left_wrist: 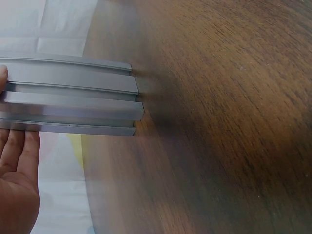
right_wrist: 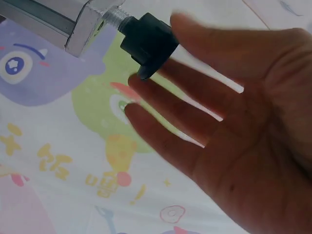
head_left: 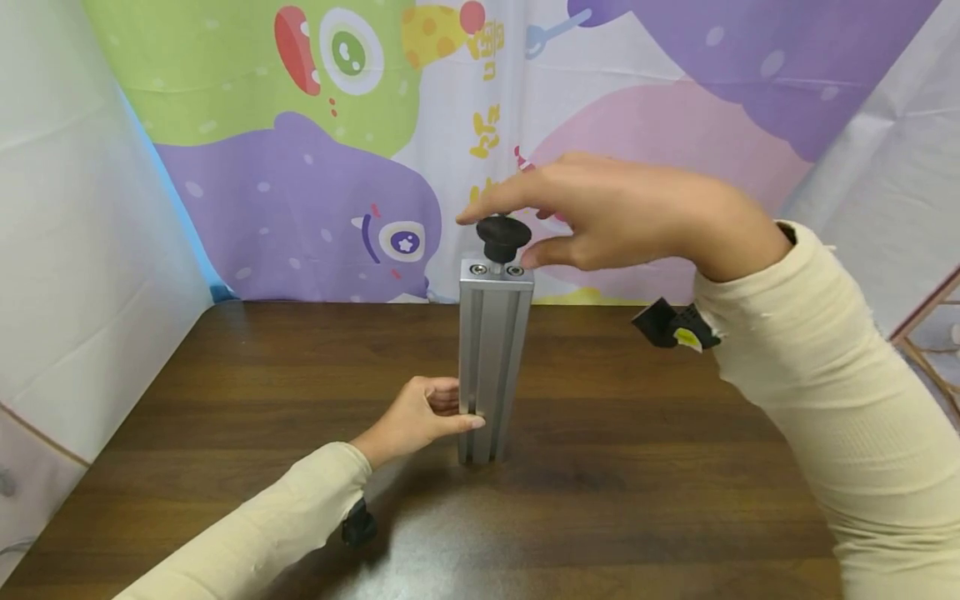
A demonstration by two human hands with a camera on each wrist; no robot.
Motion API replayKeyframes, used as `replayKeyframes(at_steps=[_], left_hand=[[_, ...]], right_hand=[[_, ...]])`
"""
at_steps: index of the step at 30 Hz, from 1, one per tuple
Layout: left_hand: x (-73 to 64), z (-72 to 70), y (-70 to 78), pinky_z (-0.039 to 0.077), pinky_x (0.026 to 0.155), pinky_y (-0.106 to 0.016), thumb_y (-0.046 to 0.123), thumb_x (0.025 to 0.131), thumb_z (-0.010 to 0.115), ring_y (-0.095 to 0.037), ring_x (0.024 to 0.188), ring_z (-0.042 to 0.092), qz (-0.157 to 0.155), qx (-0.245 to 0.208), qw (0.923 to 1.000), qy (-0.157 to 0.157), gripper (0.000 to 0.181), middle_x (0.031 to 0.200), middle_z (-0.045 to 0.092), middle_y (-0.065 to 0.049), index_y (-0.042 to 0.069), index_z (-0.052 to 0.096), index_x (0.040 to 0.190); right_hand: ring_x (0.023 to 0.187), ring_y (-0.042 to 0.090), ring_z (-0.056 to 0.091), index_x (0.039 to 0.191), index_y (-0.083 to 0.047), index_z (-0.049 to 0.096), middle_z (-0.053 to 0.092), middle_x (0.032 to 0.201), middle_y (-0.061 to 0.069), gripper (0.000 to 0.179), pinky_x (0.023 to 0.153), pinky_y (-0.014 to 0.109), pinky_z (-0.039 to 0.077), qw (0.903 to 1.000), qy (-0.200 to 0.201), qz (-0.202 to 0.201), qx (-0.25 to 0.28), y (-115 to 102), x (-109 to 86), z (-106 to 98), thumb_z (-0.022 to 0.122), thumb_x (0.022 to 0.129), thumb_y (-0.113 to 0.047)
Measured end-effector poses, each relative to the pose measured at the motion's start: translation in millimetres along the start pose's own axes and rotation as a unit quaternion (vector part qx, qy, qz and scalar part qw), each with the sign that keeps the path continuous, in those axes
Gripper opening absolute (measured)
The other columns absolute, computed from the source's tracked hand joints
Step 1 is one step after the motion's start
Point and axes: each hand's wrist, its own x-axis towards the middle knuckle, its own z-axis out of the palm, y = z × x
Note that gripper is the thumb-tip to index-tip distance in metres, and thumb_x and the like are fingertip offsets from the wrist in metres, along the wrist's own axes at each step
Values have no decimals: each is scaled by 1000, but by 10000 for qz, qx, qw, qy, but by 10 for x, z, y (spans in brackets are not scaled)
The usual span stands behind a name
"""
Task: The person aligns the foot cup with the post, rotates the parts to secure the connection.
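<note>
A silver slotted aluminium profile [head_left: 492,358] stands upright at the middle of the wooden table. Low on it, my left hand [head_left: 408,421] grips the side, thumb across the front and fingers behind. The left wrist view shows the profile's lower end [left_wrist: 73,85] over the wood. On top sits a black knob [head_left: 504,232] on a threaded stud [right_wrist: 117,19], with part of the thread exposed above the end face. Around the knob, my right hand [head_left: 622,212] has its fingers extended and spread, thumb close beside it.
Two bolt heads [head_left: 477,269] sit in the profile's top face. Behind the brown table [head_left: 637,483] hangs a cartoon-printed curtain [head_left: 360,192]. White cloth [head_left: 82,208] flanks the left side. Black wrist mounts [head_left: 675,323] are strapped over the cream sleeves.
</note>
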Motion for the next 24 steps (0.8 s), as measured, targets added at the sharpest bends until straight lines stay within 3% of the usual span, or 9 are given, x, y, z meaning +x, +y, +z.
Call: replayKeyframes(at_steps=[4, 6, 9, 11, 13, 17, 20, 24], left_hand=[[1, 1, 3, 56, 80, -26, 9, 79, 79, -18, 90, 69, -14, 14, 10000, 5, 32, 95, 73, -16, -4, 68, 106], [0, 0, 1, 56, 79, -26, 9, 79, 79, -17, 90, 69, -14, 8, 10000, 10, 31, 95, 73, -15, -4, 68, 106], [-5, 0, -5, 56, 79, -26, 9, 79, 79, -17, 89, 69, -21, 6, 10000, 13, 31, 95, 73, -16, -4, 68, 105], [-15, 0, -6, 56, 79, -26, 9, 79, 79, -16, 89, 69, -39, 14, 10000, 10, 31, 94, 73, -15, -4, 68, 105], [-21, -1, -5, 56, 78, -26, 8, 79, 79, -15, 88, 69, -57, 18, 10000, 11, 31, 94, 73, -15, -5, 68, 105], [-22, -9, -1, 56, 78, -26, 9, 79, 79, -15, 88, 69, -53, 17, 10000, 12, 31, 93, 73, -15, -4, 69, 105], [-15, -15, 3, 56, 79, -26, 9, 79, 79, -16, 88, 69, -18, 25, 10000, 4, 31, 94, 73, -15, -4, 69, 105], [-14, -16, 5, 56, 80, -26, 8, 79, 79, -17, 90, 69, 11, 19, 10000, -25, 32, 95, 73, -15, -4, 68, 107]], right_hand=[[101, 15, 63, 128, -10, 61, 66, 118, 1, 40, 88, 35, 52, 9996, 231, -171, 63, 21, 22, 19, 61, 90, 2], [91, 15, 65, 123, -7, 65, 70, 108, 3, 31, 82, 33, 53, 9993, 379, 77, 11, 0, 52, 32, 63, 91, -4], [76, 16, 64, 102, -4, 71, 70, 86, 5, 26, 72, 32, 52, 9931, 750, 855, -299, -83, 111, 80, 66, 92, -27], [65, 19, 58, 80, -5, 70, 64, 70, 4, 43, 62, 33, 49, 9808, 1046, 1480, -722, -162, 159, 125, 64, 89, -47], [58, 22, 52, 65, -7, 61, 53, 60, 3, 58, 53, 35, 47, 9620, 1320, 2067, -1205, -242, 203, 175, 61, 85, -62], [54, 25, 47, 60, -9, 48, 42, 59, 4, 67, 45, 39, 46, 9303, 1546, 2762, -1854, -346, 264, 229, 54, 81, -73], [54, 25, 47, 62, -10, 48, 44, 61, 4, 67, 45, 39, 46, 9221, 1528, 2980, -1936, -377, 281, 231, 53, 81, -73], [53, 26, 48, 61, -10, 48, 44, 60, 4, 67, 44, 40, 46, 9202, 1557, 3002, -1974, -377, 282, 233, 52, 82, -73]])
